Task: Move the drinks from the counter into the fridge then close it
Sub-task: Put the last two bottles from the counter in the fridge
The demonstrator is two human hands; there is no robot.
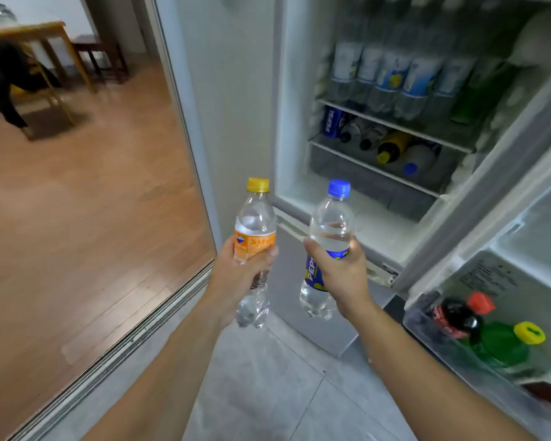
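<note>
2 bottles are held upright before the open fridge (357, 224): the Fanta bottle (255, 230) is gripped by the left hand (239, 275), the Pepsi bottle (328, 243) by the right hand (341, 275). Loading is judged underway; a free slot on the crowded shelves (395, 125) is required next

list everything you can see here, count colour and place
Fanta bottle: 1, clear, orange label, yellow cap, in left hand
Pepsi bottle: 1, clear, blue label and cap, in right hand
fridge: 1, white, open, ahead
upright bottles: several, clear, upper shelf
lying bottles: several, mixed colours, lower shelf
cola bottle: 1, dark, red cap, door rack
green bottle: 1, yellow cap, door rack
table: 1, wooden, far left
left hand: 1, grips Fanta bottle
right hand: 1, grips Pepsi bottle
</note>
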